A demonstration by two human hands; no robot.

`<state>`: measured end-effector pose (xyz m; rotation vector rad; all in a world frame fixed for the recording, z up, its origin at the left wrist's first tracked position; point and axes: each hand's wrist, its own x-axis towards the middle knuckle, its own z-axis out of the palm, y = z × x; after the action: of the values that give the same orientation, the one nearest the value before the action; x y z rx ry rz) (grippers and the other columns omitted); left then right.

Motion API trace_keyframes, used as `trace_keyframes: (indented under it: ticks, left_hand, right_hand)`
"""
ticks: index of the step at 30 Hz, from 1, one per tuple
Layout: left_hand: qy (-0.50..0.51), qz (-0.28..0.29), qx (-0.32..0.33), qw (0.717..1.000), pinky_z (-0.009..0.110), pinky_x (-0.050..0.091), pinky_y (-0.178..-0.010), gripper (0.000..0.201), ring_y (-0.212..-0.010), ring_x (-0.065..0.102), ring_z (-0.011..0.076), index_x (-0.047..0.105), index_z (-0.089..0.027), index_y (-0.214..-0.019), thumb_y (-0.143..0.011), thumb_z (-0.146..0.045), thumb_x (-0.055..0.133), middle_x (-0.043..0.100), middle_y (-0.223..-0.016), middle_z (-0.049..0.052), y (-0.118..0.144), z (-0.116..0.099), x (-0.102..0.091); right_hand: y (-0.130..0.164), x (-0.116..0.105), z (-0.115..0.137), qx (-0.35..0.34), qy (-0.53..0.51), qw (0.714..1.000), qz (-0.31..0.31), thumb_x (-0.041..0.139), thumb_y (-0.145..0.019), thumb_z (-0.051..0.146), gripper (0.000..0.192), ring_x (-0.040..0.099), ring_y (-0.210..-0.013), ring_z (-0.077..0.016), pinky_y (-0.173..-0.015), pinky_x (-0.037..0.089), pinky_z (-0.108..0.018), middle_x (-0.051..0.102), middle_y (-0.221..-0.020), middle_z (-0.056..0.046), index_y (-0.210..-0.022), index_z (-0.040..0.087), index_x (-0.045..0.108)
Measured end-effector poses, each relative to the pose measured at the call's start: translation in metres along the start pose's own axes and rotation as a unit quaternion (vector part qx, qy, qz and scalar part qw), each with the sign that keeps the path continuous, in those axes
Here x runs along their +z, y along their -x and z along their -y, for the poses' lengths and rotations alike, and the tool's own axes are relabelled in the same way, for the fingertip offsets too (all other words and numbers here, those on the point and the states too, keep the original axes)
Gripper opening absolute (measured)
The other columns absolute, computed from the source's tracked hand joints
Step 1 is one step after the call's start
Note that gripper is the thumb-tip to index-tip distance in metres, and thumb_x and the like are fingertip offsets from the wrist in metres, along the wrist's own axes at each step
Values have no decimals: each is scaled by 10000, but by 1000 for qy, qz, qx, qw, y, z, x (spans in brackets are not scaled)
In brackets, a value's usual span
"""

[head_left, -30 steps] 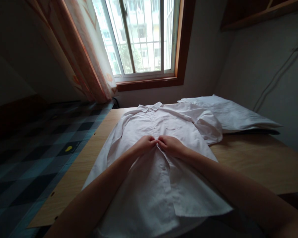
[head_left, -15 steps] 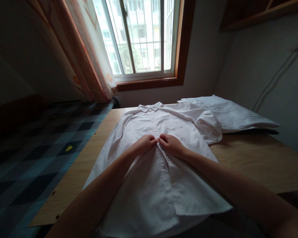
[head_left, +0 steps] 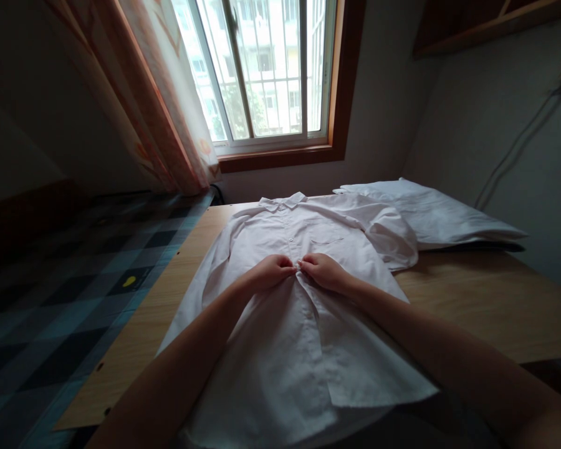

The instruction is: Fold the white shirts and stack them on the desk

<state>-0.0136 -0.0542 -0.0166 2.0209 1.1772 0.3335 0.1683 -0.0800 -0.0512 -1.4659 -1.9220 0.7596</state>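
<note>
A white button-up shirt [head_left: 271, 380] lies front side up, its collar [head_left: 283, 202] at the far end and its hem toward me. My left hand [head_left: 277, 272] pinches the left edge of the front opening at mid-shirt. Close beside it, fingertips nearly meeting, my right hand [head_left: 325, 272] pinches the right edge. Whatever small button is between the fingertips is mostly hidden. Above the hands the front is closed, with a button [head_left: 290, 239] showing; below them the two front panels hang apart.
The wooden board [head_left: 477, 305] carries the shirt. Folded white cloth [head_left: 439, 209] lies at the back right. A bed with a checked cover [head_left: 75, 324] adjoins on the left. Behind stand a barred window [head_left: 271, 75] and a curtain [head_left: 154, 93].
Both hands stay at the same spot on the shirt front. Only the fingers of my left hand have shifted slightly; the shirt lies as before.
</note>
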Motion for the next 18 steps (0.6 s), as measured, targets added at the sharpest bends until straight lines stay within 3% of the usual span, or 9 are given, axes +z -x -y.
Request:
trace_keyframes:
  ticks: [7,11,14,16,18]
  left_hand:
    - [-112,-35,31,993,291,388,-636,291,-687,561,184,609,-176,-713,-822,-428,515,632,-705,15,-3,2,5]
    - [-182,-166,53,968,326,464,-702,301,-764,588,212,608,-173,-795,-851,-466,569,647,-812,57,-2,5,4]
    - [-236,-261,96,931,420,453,-970,293,-1077,579,278,637,-154,-1025,-877,-399,579,665,-1099,127,-6,13,6]
    - [-248,-238,121,931,450,357,-1113,411,-1298,475,286,587,-181,-1259,-911,-395,544,602,-1336,116,-8,17,10]
    - [-260,-141,128,947,475,273,-1177,487,-1421,364,270,496,-257,-1413,-958,-430,464,497,-1494,53,-9,19,13]
  right_hand:
    - [6,0,2,-28,33,999,-18,516,-935,316,303,577,-655,-147,-609,335,-253,677,-702,-28,-729,166,681]
    - [9,-10,3,-54,48,996,-46,427,-996,357,395,594,-674,-150,-660,388,-251,674,-721,-37,-740,170,662]
    - [9,-21,1,-68,151,980,-106,433,-995,361,367,614,-813,-193,-806,424,-286,683,-809,-71,-784,169,664]
    - [8,-26,-2,-63,214,966,-133,473,-971,307,265,607,-990,-225,-942,407,-322,697,-968,-106,-923,160,689]
    - [9,-26,-6,-36,251,959,-124,495,-961,301,291,526,-1217,-257,-1069,343,-378,649,-1230,-135,-1156,167,665]
